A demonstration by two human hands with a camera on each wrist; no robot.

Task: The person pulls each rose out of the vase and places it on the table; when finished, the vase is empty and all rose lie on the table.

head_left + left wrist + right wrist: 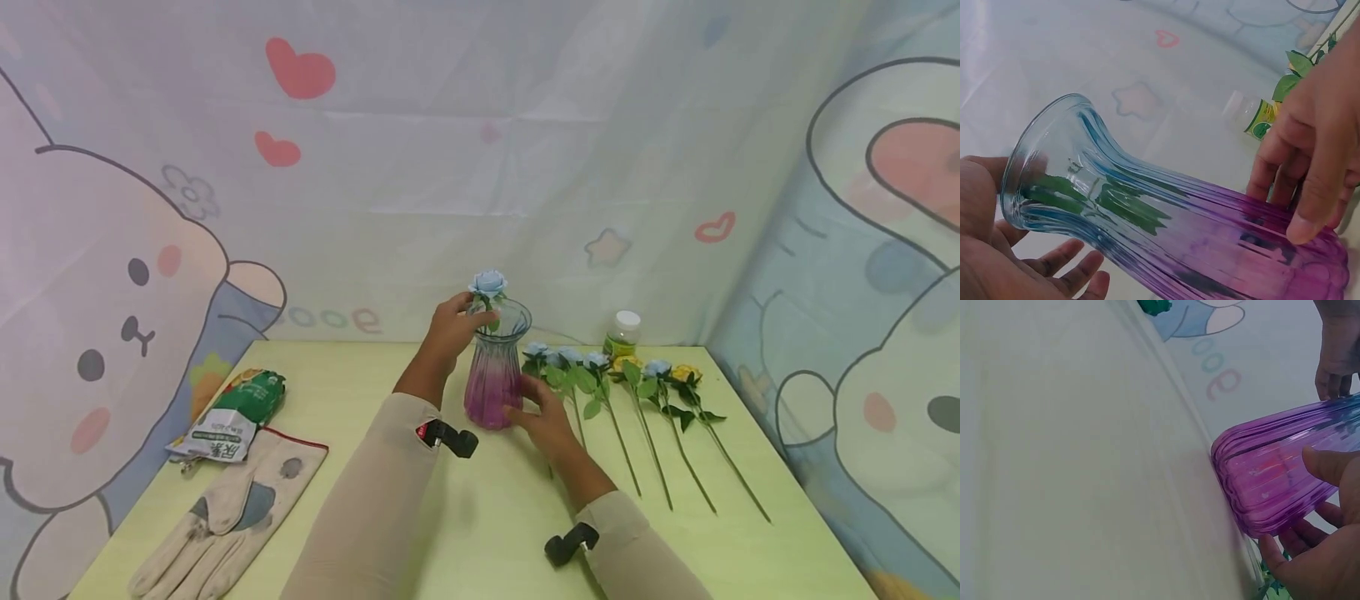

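A ribbed glass vase (492,379), clear blue at its flared mouth and purple below, stands upright on the table. One light blue rose (489,283) rises from its mouth; green leaves (1129,203) show through the glass. My left hand (452,329) is around the vase's mouth, thumb in front by the rose stem and other fingers at the neck. Low on the purple part, my right hand (546,417) grips the vase, its thumb (1322,464) on one side and fingers curled round the other.
Several blue and yellow roses (656,368) lie in a row to the right, stems pointing forward. Behind them stands a small white-lidded jar (622,333). At left, a green and white packet (232,421) overlaps a pale work glove (243,508). A printed curtain (420,183) hangs behind.
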